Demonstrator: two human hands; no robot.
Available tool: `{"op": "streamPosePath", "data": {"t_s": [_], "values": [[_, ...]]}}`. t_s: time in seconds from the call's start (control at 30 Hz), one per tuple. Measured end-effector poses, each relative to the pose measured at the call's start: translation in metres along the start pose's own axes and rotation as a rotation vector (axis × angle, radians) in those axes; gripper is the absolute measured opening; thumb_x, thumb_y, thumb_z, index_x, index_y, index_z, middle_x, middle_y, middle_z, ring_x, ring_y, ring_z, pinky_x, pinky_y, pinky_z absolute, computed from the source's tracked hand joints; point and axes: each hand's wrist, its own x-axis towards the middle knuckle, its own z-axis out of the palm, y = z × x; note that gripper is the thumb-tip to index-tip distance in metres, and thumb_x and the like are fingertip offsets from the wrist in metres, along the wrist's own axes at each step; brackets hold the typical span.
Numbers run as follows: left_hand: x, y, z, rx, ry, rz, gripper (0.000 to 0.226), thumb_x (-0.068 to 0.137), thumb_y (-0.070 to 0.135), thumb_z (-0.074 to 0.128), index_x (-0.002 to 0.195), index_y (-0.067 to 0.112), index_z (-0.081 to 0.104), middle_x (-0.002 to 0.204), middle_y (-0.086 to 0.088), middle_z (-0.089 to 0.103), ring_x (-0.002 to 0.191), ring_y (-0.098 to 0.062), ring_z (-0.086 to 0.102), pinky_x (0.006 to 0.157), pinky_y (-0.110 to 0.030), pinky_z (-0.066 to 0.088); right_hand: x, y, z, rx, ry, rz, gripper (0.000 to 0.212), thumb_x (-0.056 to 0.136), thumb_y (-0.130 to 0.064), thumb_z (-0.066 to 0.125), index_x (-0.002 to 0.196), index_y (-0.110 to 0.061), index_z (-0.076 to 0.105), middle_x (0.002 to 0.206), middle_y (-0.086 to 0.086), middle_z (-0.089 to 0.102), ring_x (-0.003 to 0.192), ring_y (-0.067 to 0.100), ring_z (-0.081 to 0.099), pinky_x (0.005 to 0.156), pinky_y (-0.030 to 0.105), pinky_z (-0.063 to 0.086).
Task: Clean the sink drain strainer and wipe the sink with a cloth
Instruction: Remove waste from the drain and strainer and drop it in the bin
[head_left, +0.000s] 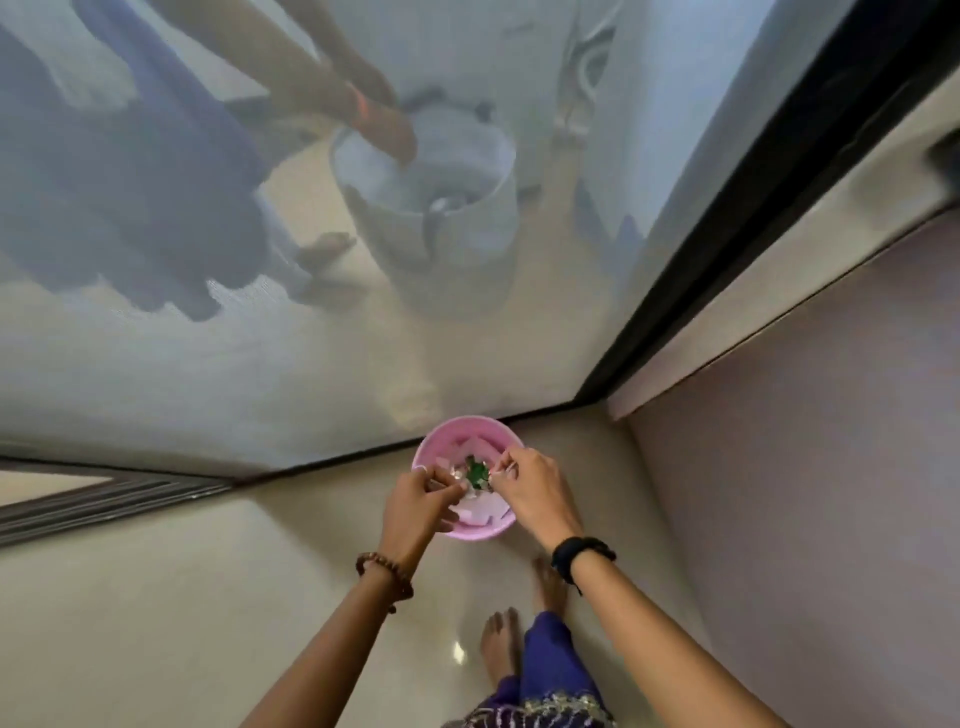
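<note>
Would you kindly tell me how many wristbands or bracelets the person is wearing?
2. A brown beaded bracelet sits on the left wrist, and a black wristband on the right wrist. Both hands work over the pink bin. Nothing more shows on either forearm.

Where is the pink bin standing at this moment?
In the head view the pink bin stands on the floor at lower centre, against the base of the glass door, directly under the left hand and right hand.
</note>
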Motion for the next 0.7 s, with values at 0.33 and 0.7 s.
{"op": "streamPosePath", "data": {"t_s": [0.33,0.7], "values": [[0.171,-0.142,0.065,0.054,-0.021,-0.213,0.013,0.079,-0.005,0.059,0.072,0.005,0.063,0.074,-0.009,0.062,0.072,-0.024,0.059,0.078,-0.035,0.053,0.126,0.126,0.145,-0.031,-0.246,0.272,0.029,0.087,-0.002,0.047,0.112,-0.009,0.059,0.114,0.018,0.063,0.100,0.035,0.062,0.086,0.042,0.052],[0.111,-0.049,0.061,-0.737,-0.075,-0.425,0.024,0.093,0.016,0.048,0.072,0.009,0.056,0.042,0.002,0.056,0.039,-0.008,0.052,0.042,-0.015,0.046,0.098,0.066,0.072,0.801,-0.034,0.511,0.017,0.087,-0.010,0.047,0.086,-0.009,0.064,0.052,-0.004,0.053,0.034,0.006,0.044,0.033,0.015,0.037]]}}
